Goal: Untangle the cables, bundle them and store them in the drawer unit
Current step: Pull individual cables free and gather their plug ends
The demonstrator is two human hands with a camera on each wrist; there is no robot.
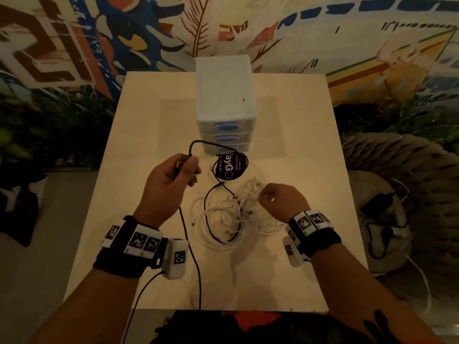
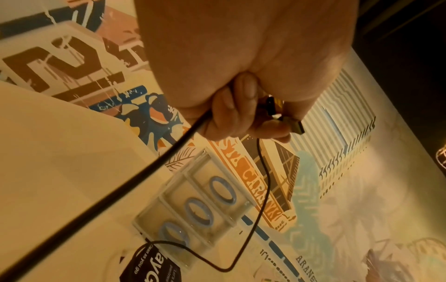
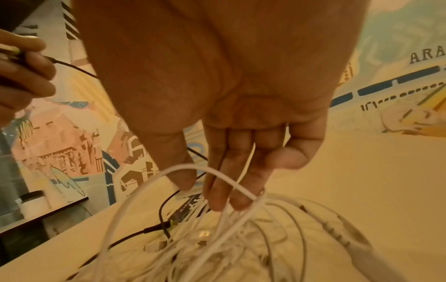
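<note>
The left hand (image 1: 171,181) was raised over the surface (image 1: 139,135) at about nine o'clock of the tangle (image 1: 233,214), its fingers curled round the black cable (image 1: 196,269) near its plug (image 2: 293,125); from the fist one length looped up toward the drawer unit (image 1: 226,105) at twelve o'clock, and another ran down past the wrist to the near edge at six o'clock; in the left wrist view the plug stuck out beyond the fingertips (image 2: 241,114) and the cable crossed in front of the three blue-handled drawers, all closed. The right hand (image 1: 283,202) sat at three o'clock of the tangle, fingers (image 3: 217,183) pointing down into the white cables (image 3: 217,244), a white loop threaded between them; whether it pinched a strand I could not tell. The tangle lay in the middle of the surface, white loops with a black strand running through; a dark round label (image 1: 229,168) lay just in front of the unit, at twelve o'clock of the tangle.
</note>
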